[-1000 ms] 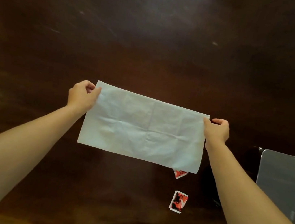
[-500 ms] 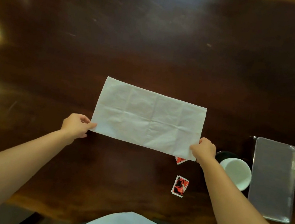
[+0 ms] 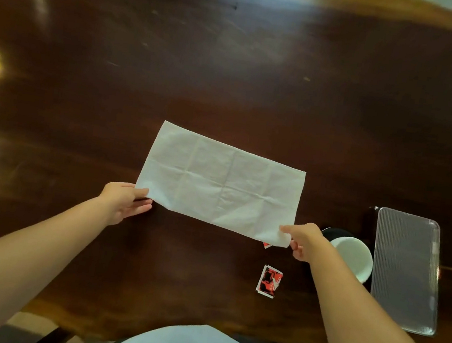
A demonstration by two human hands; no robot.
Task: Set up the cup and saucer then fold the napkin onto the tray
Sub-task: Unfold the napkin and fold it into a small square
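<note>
Cup (image 3: pixel 352 257), packet (image 3: pixel 268 284) by R hand (image 3: pixel 303 240) pinching napkin (image 3: pixel 217 181).

readable text: none
sachet (image 3: pixel 269 284): red, black and white print, too blurred to read; no brand or number made out
2nd sachet (image 3: pixel 266 245): only a red corner showing from under the napkin (image 3: pixel 221 182), nothing legible

napkin (image 3: pixel 220 183) lying flat beyond the fingers, no longer hanging, right hand (image 3: pixel 301 240) curling up its pinched corner
</note>
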